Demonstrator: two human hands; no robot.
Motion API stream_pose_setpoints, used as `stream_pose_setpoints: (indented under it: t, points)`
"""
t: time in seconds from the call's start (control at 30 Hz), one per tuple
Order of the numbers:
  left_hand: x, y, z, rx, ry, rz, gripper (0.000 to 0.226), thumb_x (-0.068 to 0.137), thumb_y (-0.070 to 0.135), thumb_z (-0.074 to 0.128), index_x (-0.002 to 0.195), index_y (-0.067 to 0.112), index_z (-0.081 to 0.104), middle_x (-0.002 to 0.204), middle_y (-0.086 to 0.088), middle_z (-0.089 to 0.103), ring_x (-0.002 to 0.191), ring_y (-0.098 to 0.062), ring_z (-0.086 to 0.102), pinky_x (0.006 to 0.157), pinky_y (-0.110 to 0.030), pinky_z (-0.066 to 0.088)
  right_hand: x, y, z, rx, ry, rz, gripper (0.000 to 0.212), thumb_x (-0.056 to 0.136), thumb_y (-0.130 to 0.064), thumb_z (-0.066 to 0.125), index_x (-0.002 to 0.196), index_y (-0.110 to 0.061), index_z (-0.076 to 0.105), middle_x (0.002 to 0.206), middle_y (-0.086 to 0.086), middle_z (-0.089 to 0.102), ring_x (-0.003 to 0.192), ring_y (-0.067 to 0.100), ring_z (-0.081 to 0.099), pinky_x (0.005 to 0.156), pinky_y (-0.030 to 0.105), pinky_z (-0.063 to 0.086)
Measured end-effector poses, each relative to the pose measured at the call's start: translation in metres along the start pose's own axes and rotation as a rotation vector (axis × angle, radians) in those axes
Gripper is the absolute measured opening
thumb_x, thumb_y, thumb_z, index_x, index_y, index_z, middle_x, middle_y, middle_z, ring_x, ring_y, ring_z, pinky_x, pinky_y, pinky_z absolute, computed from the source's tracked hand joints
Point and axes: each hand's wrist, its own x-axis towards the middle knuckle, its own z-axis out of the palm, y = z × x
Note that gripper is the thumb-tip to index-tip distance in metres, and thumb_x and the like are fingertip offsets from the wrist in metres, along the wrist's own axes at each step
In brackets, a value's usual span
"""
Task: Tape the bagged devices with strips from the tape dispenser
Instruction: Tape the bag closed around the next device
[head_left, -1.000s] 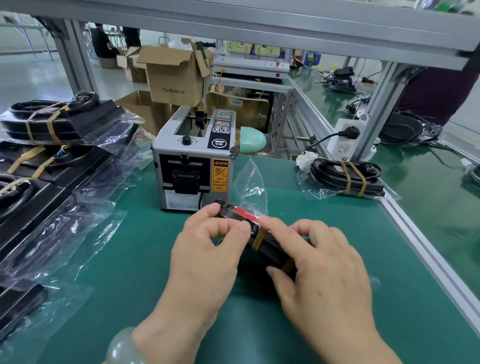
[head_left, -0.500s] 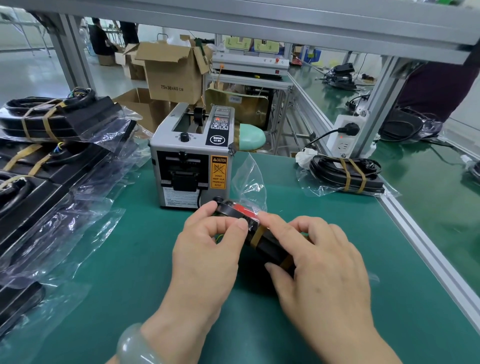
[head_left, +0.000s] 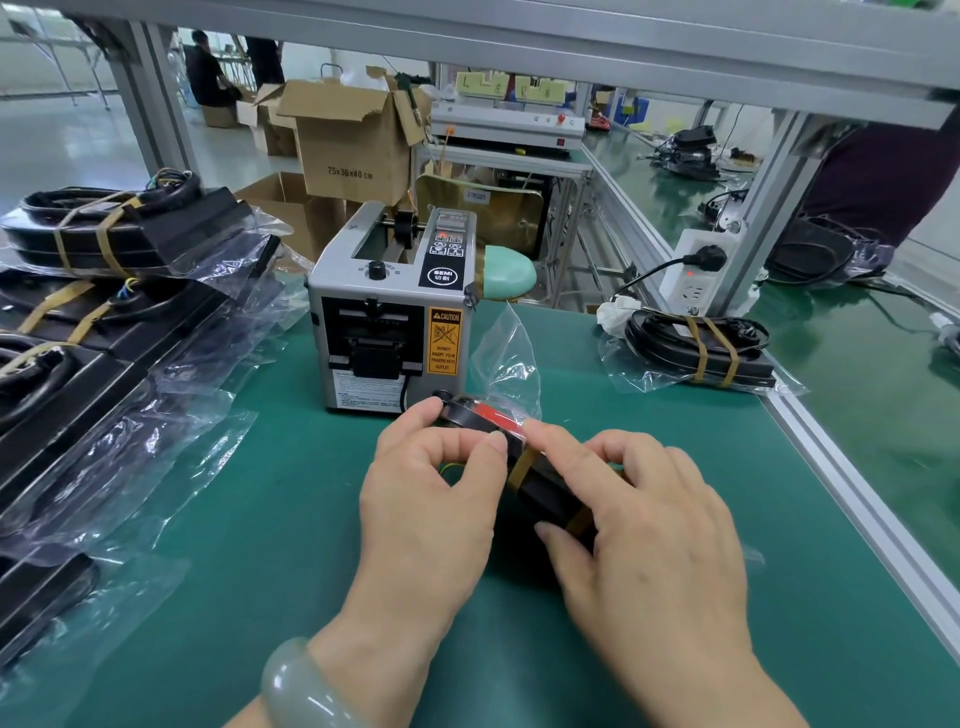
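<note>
At frame centre, low over the green mat (head_left: 249, 519), is the black bagged device (head_left: 545, 491), with two tan tape strips (head_left: 522, 465) across it. The left hand (head_left: 431, 499) pinches its far end. The right hand (head_left: 649, 530) curls over the near part, forefinger beside a strip. Just behind stands the tape dispenser (head_left: 389, 332), and taped bagged bundles (head_left: 119, 234) are stacked at left.

— What was printed on the tape dispenser (head_left: 389, 312)?
— "CAUTION" was read on its yellow label (head_left: 445, 347), with "DO NOT INSERT YOUR FINGERS INTO OUTLET" below. "SEMI" was marked on the black oval (head_left: 442, 275) on top, above two Chinese characters.
— Was anything else made out?
— "75x36x40 CM" was stamped on the cardboard box (head_left: 353, 150) behind. The small tag (head_left: 476, 196) nearby could not be read.
</note>
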Motion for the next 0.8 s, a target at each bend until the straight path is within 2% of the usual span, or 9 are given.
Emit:
stream_pose_setpoints:
  t: [0.17,0.27,0.33,0.4,0.5,0.6,0.67,0.73,0.8]
  points:
    - [0.002,-0.004,0.002,0.010,0.023,-0.020,0.016,0.076,0.030,0.071,0.060,0.028,0.071,0.112,0.025,0.050,0.118,0.004,0.050,0.094,-0.019,0.040,0.000,-0.001,0.001,-0.001,-0.004,-0.008,0.086,0.042,-0.020,0.093,0.122,-0.036,0.064,0.088,-0.002,0.059,0.072,0.026,0.055,0.061,0.037,0.047]
    - [0.002,-0.002,0.004,-0.028,0.054,-0.050,0.009,0.070,0.036,0.070,0.068,0.027,0.070,0.114,0.025,0.053,0.111,0.015,0.047,0.085,-0.006,0.035,0.000,-0.001,0.002,0.004,-0.005,-0.010,0.085,0.043,-0.020,0.092,0.122,-0.037,0.064,0.088,-0.002,0.059,0.073,0.026,0.055,0.061,0.037,0.047]
    - [0.004,-0.003,0.004,-0.049,0.075,-0.082,0.020,0.066,0.038,0.072,0.082,0.030,0.063,0.112,0.023,0.055,0.107,0.008,0.050,0.080,-0.006,0.036,0.000,0.000,0.002,0.003,0.002,-0.008,0.085,0.043,-0.020,0.092,0.121,-0.037,0.064,0.088,-0.002,0.059,0.072,0.026,0.055,0.060,0.038,0.047]
    - [0.007,-0.003,0.003,-0.085,0.053,-0.124,0.037,0.068,0.034,0.077,0.097,0.036,0.054,0.109,0.023,0.054,0.108,0.001,0.051,0.087,-0.014,0.042,0.000,0.000,0.002,-0.004,0.007,-0.012,0.085,0.043,-0.020,0.092,0.121,-0.037,0.064,0.088,-0.003,0.059,0.072,0.026,0.055,0.060,0.037,0.047]
    - [0.010,-0.001,0.000,-0.190,-0.109,-0.135,0.064,0.065,0.042,0.079,0.121,0.043,0.048,0.112,0.027,0.055,0.102,0.017,0.050,0.092,-0.022,0.044,-0.001,0.001,0.002,0.005,0.017,-0.027,0.085,0.044,-0.021,0.092,0.122,-0.038,0.063,0.088,-0.004,0.059,0.073,0.025,0.054,0.060,0.036,0.046]
    - [0.020,0.000,-0.002,-0.234,-0.209,-0.134,0.048,0.063,0.042,0.077,0.109,0.042,0.061,0.101,0.017,0.067,0.086,0.005,0.060,0.075,-0.015,0.047,0.000,0.003,0.001,0.026,0.024,-0.023,0.084,0.047,-0.023,0.092,0.124,-0.038,0.061,0.089,-0.006,0.060,0.074,0.025,0.055,0.062,0.037,0.047]
    - [0.028,0.000,-0.004,-0.309,-0.208,-0.180,0.026,0.076,0.031,0.078,0.100,0.033,0.067,0.088,0.010,0.069,0.074,-0.001,0.061,0.062,-0.011,0.048,0.000,0.005,0.001,0.026,0.023,-0.016,0.082,0.048,-0.024,0.091,0.124,-0.035,0.062,0.091,-0.007,0.062,0.075,0.025,0.056,0.064,0.037,0.049]
    - [0.035,0.001,-0.006,-0.309,-0.219,-0.219,0.010,0.090,0.027,0.064,0.097,0.030,0.070,0.082,0.009,0.071,0.067,0.003,0.061,0.053,-0.008,0.046,0.000,0.007,-0.001,0.029,0.029,-0.009,0.079,0.048,-0.025,0.092,0.122,-0.033,0.063,0.093,-0.009,0.064,0.076,0.025,0.057,0.065,0.036,0.049]
    - [0.039,0.000,-0.010,-0.235,-0.243,-0.165,0.018,0.096,0.030,0.052,0.099,0.032,0.070,0.088,0.017,0.073,0.073,0.012,0.061,0.056,-0.001,0.042,0.001,0.009,-0.002,0.044,0.038,-0.005,0.076,0.048,-0.025,0.092,0.119,-0.031,0.064,0.096,-0.011,0.066,0.077,0.024,0.058,0.065,0.035,0.049]
